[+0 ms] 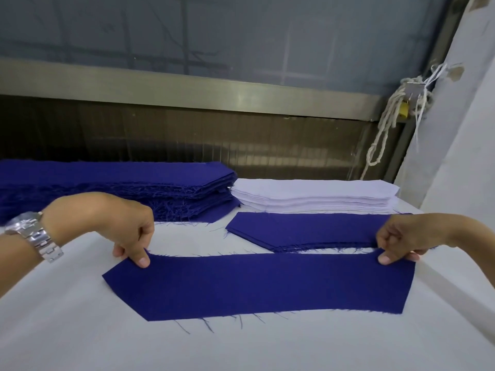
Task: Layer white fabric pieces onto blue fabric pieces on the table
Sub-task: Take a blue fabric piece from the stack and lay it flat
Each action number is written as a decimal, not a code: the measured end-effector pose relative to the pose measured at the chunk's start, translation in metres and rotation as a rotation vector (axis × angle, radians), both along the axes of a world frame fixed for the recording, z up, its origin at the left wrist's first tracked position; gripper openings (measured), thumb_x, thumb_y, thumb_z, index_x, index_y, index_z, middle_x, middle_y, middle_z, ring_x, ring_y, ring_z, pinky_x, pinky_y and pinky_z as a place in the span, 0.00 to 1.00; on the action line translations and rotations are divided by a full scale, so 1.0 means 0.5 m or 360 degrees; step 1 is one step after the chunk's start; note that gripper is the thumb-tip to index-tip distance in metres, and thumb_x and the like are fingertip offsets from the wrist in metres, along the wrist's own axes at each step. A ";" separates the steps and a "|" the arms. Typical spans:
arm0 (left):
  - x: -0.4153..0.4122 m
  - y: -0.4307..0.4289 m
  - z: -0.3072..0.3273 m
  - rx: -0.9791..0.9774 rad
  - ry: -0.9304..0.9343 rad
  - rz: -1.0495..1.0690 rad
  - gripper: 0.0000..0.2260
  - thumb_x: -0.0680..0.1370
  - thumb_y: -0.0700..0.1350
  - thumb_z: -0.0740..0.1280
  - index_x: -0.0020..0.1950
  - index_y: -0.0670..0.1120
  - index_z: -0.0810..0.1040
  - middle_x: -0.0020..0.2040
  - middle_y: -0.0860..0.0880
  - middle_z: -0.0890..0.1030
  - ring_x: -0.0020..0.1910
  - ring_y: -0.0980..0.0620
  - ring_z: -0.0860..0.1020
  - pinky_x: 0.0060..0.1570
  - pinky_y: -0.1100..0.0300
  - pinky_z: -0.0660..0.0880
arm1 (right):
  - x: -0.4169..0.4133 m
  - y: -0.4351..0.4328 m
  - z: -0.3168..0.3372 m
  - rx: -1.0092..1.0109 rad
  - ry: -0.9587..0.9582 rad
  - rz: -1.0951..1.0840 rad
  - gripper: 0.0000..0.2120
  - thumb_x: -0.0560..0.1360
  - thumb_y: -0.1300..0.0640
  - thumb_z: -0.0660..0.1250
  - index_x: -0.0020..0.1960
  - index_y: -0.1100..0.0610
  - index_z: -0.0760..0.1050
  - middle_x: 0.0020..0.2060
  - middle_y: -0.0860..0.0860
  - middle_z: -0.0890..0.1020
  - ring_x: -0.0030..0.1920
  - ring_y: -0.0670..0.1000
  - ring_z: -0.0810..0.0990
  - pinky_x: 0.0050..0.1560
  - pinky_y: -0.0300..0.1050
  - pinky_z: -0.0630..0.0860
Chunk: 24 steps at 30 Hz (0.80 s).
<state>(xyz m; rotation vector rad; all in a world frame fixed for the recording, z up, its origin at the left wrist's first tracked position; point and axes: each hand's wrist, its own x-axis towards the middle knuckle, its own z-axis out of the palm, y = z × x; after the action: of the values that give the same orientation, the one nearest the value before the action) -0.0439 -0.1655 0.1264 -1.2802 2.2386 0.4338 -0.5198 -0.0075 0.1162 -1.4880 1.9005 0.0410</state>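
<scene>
Grips (pixel 112 223) (pixel 412 236) pinching frayed blue strip (pixel 254 285), seemingly woven

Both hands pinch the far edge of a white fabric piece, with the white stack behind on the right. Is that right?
Not quite. The head view shows the left hand and right hand pinching the far edge of a blue fabric piece, not a white one, with the white stack behind on the right.

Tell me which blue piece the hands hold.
The single blue piece nearest the camera: left hand and right hand pinch its far corners. The tall blue stack and thin blue pile lie farther back.
</scene>
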 end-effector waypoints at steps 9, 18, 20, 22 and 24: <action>-0.023 0.034 0.014 -0.0368 -0.0280 0.0017 0.18 0.74 0.61 0.71 0.54 0.48 0.80 0.43 0.55 0.83 0.38 0.59 0.76 0.36 0.68 0.69 | 0.013 0.006 0.011 0.0004 0.0124 -0.0071 0.11 0.73 0.53 0.77 0.39 0.56 0.77 0.27 0.47 0.79 0.27 0.44 0.74 0.27 0.33 0.63; -0.135 0.013 0.046 -0.1222 0.0457 -0.0382 0.11 0.78 0.61 0.65 0.43 0.56 0.74 0.40 0.57 0.78 0.39 0.60 0.76 0.37 0.63 0.70 | 0.001 -0.032 0.041 -0.0571 0.0347 -0.0534 0.17 0.77 0.47 0.70 0.40 0.61 0.79 0.30 0.52 0.84 0.29 0.49 0.74 0.30 0.39 0.68; -0.176 -0.007 0.050 -0.1363 0.0592 -0.0468 0.10 0.79 0.60 0.64 0.46 0.55 0.76 0.44 0.58 0.78 0.43 0.59 0.76 0.43 0.60 0.70 | -0.017 -0.053 0.039 -0.0776 0.0294 -0.0670 0.14 0.79 0.52 0.69 0.41 0.62 0.79 0.31 0.54 0.83 0.31 0.51 0.75 0.31 0.39 0.67; -0.215 -0.031 0.049 -0.1515 0.0651 -0.0575 0.10 0.80 0.58 0.63 0.51 0.55 0.79 0.48 0.57 0.79 0.48 0.55 0.77 0.49 0.57 0.71 | -0.040 -0.073 0.036 -0.0924 0.0249 -0.0796 0.11 0.80 0.57 0.68 0.42 0.62 0.79 0.34 0.55 0.83 0.32 0.52 0.77 0.31 0.39 0.68; -0.251 -0.054 0.041 -0.1594 0.0689 -0.0633 0.10 0.81 0.56 0.62 0.53 0.54 0.80 0.52 0.55 0.80 0.53 0.53 0.77 0.52 0.55 0.71 | -0.068 -0.091 0.029 -0.1075 0.0280 -0.0881 0.09 0.80 0.60 0.67 0.43 0.64 0.80 0.37 0.57 0.83 0.36 0.55 0.78 0.32 0.40 0.68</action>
<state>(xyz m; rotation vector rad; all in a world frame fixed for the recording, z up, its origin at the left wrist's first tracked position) -0.1694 -0.1923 0.1468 -1.1463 3.1528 -0.7262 -0.5539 -0.0528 0.1306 -1.3136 2.5614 -0.8173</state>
